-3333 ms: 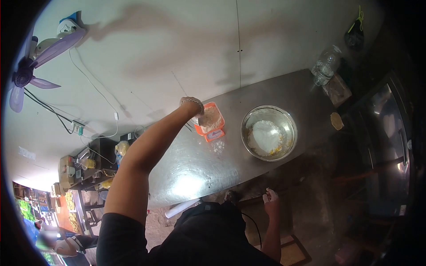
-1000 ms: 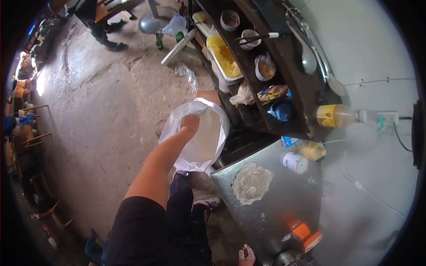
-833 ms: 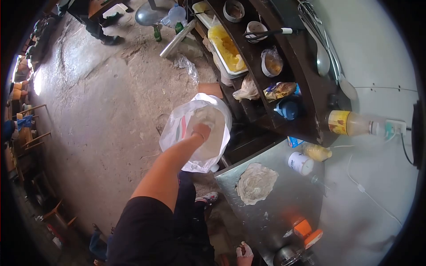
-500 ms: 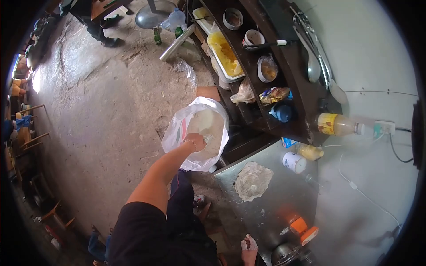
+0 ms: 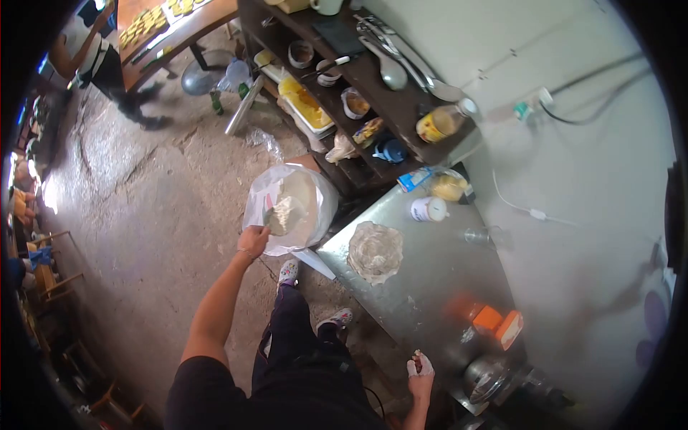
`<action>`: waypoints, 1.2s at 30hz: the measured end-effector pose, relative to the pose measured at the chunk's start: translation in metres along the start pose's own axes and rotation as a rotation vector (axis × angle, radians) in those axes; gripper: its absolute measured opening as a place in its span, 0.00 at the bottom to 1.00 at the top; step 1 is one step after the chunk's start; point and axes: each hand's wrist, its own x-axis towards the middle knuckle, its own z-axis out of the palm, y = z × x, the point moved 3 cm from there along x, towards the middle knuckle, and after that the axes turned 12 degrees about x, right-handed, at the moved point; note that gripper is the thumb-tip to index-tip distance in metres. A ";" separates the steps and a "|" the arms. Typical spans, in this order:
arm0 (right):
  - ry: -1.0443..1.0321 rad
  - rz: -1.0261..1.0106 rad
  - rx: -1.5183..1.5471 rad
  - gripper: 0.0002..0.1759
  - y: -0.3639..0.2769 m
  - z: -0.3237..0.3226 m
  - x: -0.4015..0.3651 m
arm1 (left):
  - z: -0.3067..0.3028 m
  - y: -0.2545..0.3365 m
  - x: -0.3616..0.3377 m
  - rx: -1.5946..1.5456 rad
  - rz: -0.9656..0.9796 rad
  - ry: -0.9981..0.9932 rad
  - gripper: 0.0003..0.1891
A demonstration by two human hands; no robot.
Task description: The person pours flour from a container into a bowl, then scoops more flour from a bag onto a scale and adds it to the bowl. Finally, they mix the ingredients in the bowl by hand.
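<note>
White flour point(image 5: 288, 212) sat heaped on a scoop point(image 5: 271, 221). The left hand point(image 5: 253, 240) held the scoop with fingers curled round its handle, above the open plastic bag point(image 5: 317, 204) on the floor, just beside the steel table point(image 5: 437, 287). The right hand point(image 5: 421, 365) hung low at the table's near edge, floury, fingers bent together; could not tell if it held anything. Flattened dough point(image 5: 375, 251) lay on the table's bag end. Orange scale point(image 5: 494, 321) and metal bowl point(image 5: 486, 378) sat further along.

My left arm reaches straight out, left hand point(image 5: 253, 239) closed in a grip; right hand point(image 5: 421, 365) hangs low beside me.
</note>
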 end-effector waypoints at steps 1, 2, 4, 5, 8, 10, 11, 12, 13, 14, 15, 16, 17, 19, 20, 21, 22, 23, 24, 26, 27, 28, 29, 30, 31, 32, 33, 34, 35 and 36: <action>0.013 -0.006 0.005 0.22 0.015 -0.006 -0.003 | -0.015 0.001 -0.010 -0.007 0.008 0.013 0.25; 0.022 -0.006 0.026 0.22 0.033 -0.010 -0.003 | -0.029 0.004 -0.021 -0.014 0.016 0.028 0.25; 0.043 -0.004 0.068 0.22 0.072 -0.021 -0.003 | -0.068 0.033 -0.051 -0.006 0.031 0.031 0.25; 0.051 0.001 0.091 0.22 0.089 -0.029 -0.009 | -0.084 0.048 -0.068 0.002 0.038 0.029 0.25; 0.082 0.048 0.118 0.22 0.123 -0.054 -0.023 | -0.113 0.087 -0.110 0.020 0.117 0.041 0.26; 0.130 0.016 0.101 0.22 0.145 -0.069 -0.033 | -0.125 0.125 -0.143 -0.009 0.129 0.031 0.25; 0.167 -0.015 0.087 0.21 0.157 -0.075 -0.037 | -0.125 0.145 -0.159 -0.027 0.136 0.019 0.25; 0.207 -0.040 0.070 0.21 0.170 -0.081 -0.043 | -0.122 0.162 -0.172 -0.037 0.172 0.007 0.25; 0.250 -0.055 0.052 0.20 0.179 -0.088 -0.053 | -0.118 0.177 -0.183 -0.044 0.210 -0.014 0.24; 0.245 0.020 0.112 0.22 0.191 -0.095 -0.061 | -0.111 0.195 -0.195 -0.048 0.252 -0.044 0.24; 0.266 0.025 0.156 0.23 0.213 -0.097 -0.069 | -0.104 0.215 -0.208 -0.047 0.251 -0.078 0.24; 0.295 0.030 0.200 0.23 0.238 -0.096 -0.073 | -0.095 0.236 -0.223 -0.042 0.255 -0.117 0.24; 0.329 0.042 0.248 0.23 0.261 -0.096 -0.085 | -0.083 0.259 -0.235 -0.029 0.261 -0.161 0.24; 0.399 0.060 0.208 0.23 0.279 -0.105 -0.108 | -0.051 0.301 -0.257 -0.028 0.319 -0.303 0.23; 0.420 0.060 0.188 0.23 0.286 -0.107 -0.116 | -0.038 0.321 -0.265 -0.028 0.336 -0.362 0.23; 0.453 0.096 0.222 0.23 0.300 -0.105 -0.127 | -0.022 0.345 -0.274 -0.009 0.415 -0.375 0.22; 0.476 0.125 0.255 0.23 0.313 -0.104 -0.135 | -0.003 0.366 -0.286 0.005 0.487 -0.383 0.22; 0.493 0.148 0.286 0.23 0.327 -0.102 -0.143 | 0.018 0.386 -0.299 0.014 0.554 -0.387 0.22; 0.496 0.188 0.307 0.23 0.334 -0.104 -0.152 | 0.038 0.406 -0.312 0.033 0.580 -0.400 0.22; 0.535 0.207 0.349 0.23 0.349 -0.104 -0.168 | 0.085 0.443 -0.317 0.085 0.824 -0.369 0.22; 0.553 0.216 0.367 0.23 0.356 -0.103 -0.177 | 0.105 0.461 -0.325 0.096 0.853 -0.411 0.21; 0.564 0.257 0.411 0.23 0.364 -0.101 -0.187 | 0.124 0.480 -0.332 0.106 0.881 -0.453 0.21; 0.577 0.294 0.453 0.23 0.372 -0.099 -0.195 | 0.143 0.504 -0.346 0.093 0.719 -0.571 0.21; 0.593 0.328 0.494 0.23 0.381 -0.098 -0.202 | 0.160 0.527 -0.359 0.079 0.691 -0.630 0.22; 0.627 0.312 0.485 0.24 0.395 -0.093 -0.210 | 0.176 0.547 -0.372 0.065 0.659 -0.690 0.22; 0.660 0.297 0.474 0.24 0.415 -0.082 -0.217 | 0.191 0.568 -0.381 0.092 0.669 -0.696 0.22; 0.691 0.283 0.461 0.24 0.428 -0.076 -0.223 | 0.208 0.586 -0.387 0.117 0.677 -0.703 0.22; 0.705 0.317 0.494 0.24 0.427 -0.079 -0.232 | 0.224 0.602 -0.394 0.141 0.683 -0.709 0.22; 0.717 0.350 0.529 0.23 0.425 -0.080 -0.242 | 0.238 0.617 -0.400 0.169 0.710 -0.702 0.22; 0.728 0.380 0.562 0.23 0.425 -0.082 -0.249 | 0.250 0.633 -0.404 0.194 0.737 -0.693 0.22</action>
